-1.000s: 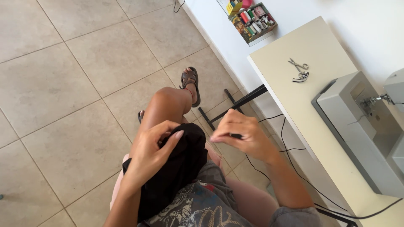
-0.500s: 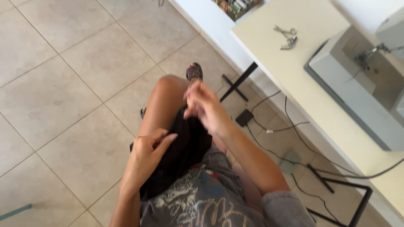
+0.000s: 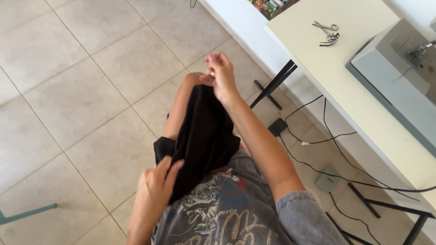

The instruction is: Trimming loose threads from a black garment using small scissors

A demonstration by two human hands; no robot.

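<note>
A piece of black fabric [image 3: 204, 131] is stretched along my lap, over my raised knee. My right hand [image 3: 221, 75] pinches its far end above the knee, fingers closed on the cloth and on something small I cannot make out. My left hand [image 3: 156, 181] grips the near end of the fabric close to my grey printed shirt [image 3: 222, 208]. The cloth is pulled taut between the two hands.
A cream table [image 3: 363, 86] stands at the right with a grey sewing machine [image 3: 399, 68] and small scissors [image 3: 326, 31] on it. Black cables and a foot pedal [image 3: 329, 178] lie on the tiled floor under the table. A box of thread spools [image 3: 270, 5] is at the top.
My right hand has moved away from my body, drawing the fabric out over the knee. My left hand has slid back toward my waist, holding the near end.
</note>
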